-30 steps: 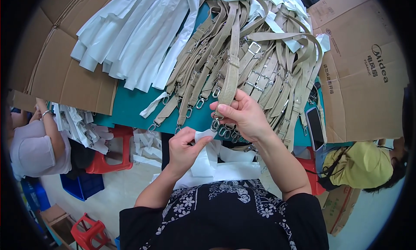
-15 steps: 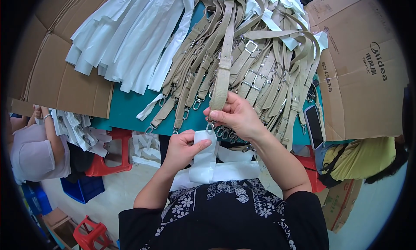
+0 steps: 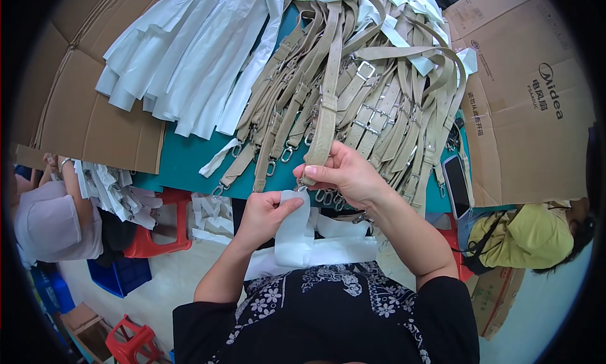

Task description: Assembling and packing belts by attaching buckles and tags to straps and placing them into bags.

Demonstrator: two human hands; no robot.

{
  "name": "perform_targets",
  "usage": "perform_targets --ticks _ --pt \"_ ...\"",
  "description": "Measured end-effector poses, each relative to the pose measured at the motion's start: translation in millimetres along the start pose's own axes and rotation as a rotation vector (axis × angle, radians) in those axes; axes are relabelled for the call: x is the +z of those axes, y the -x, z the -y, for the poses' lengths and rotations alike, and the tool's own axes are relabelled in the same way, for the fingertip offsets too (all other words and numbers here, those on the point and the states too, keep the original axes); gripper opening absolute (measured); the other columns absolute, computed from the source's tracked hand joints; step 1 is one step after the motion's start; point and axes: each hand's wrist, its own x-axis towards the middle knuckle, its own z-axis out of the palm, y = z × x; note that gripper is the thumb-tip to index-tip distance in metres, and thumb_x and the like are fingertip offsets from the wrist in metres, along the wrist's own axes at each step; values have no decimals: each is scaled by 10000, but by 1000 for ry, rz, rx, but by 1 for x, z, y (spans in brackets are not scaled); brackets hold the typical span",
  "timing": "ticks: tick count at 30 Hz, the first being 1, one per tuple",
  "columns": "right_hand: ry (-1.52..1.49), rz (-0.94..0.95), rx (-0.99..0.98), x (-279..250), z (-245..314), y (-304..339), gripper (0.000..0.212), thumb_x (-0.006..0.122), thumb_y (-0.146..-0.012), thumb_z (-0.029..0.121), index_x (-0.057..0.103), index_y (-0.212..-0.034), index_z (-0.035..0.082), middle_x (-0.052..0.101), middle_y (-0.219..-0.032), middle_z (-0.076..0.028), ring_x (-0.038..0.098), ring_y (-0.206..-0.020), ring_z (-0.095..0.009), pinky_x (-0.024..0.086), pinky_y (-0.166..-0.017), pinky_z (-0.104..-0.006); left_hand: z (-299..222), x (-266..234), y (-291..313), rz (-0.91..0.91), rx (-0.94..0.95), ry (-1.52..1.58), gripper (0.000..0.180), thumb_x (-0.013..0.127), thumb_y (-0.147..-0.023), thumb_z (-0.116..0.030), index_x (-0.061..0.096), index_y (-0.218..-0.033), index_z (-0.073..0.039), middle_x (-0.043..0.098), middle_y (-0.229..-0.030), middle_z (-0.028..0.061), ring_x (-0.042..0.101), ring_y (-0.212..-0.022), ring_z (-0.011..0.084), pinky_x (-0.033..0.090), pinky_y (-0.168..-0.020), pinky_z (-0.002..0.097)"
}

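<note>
My right hand is closed on the lower end of a beige strap, just above its metal clasp. In my left hand a white paper strip is pinched between thumb and fingers, its top edge at the clasp. The strip hangs down over more white strips lying across my lap. Part of the clasp is hidden by the strip and my fingers. Beyond my hands, a thick pile of beige straps with silver buckles and clasps covers the table.
Long white strips fan out at the table's left. A phone lies on the green tabletop at the right. Cardboard walls stand on both sides. People sit at left and right; a red stool and blue crate are on the floor.
The top of the white strip has shifted slightly left and up over the clasp, with my left hand. My right hand has moved a little left, still holding the strap.
</note>
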Motion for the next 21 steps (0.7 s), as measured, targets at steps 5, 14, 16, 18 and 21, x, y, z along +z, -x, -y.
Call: perform_targets --ticks 5,14,16,18,21 --pt "19 14 8 2 4 1 331 624 -822 95 460 -1103 37 639 -949 -99 622 -840 -140 515 -719 -258 -1 -3 2 2 9 -4 171 639 -826 -160 676 -869 2 626 -683 -19 508 -614 22 431 -547 200" --pt "-1 108 -23 -7 5 -3 323 615 -818 50 459 -1099 12 627 -965 -127 621 -867 -167 508 -773 -285 3 -8 2 45 25 32 162 638 -827 -142 675 -893 1 648 -792 10 531 -710 30 444 -630 189" --pt "29 100 -27 -9 2 -4 326 615 -818 50 457 -1101 12 628 -965 -125 619 -873 -168 506 -778 -284 0 -7 3 19 42 96 177 631 -832 -140 667 -904 18 651 -809 26 549 -730 43 456 -654 191" --pt "59 93 -32 -8 0 -5 329 615 -818 50 455 -1103 12 628 -965 -123 617 -879 -169 504 -782 -283 1 -9 3 25 46 102 186 628 -835 -139 662 -915 24 650 -800 24 553 -725 44 458 -645 193" --pt "2 72 8 -2 -2 -5 311 626 -811 56 472 -1078 14 627 -973 -116 611 -909 -169 494 -805 -292 -3 -9 2 47 36 117 192 620 -841 -137 656 -938 25 646 -784 14 553 -712 38 459 -622 195"
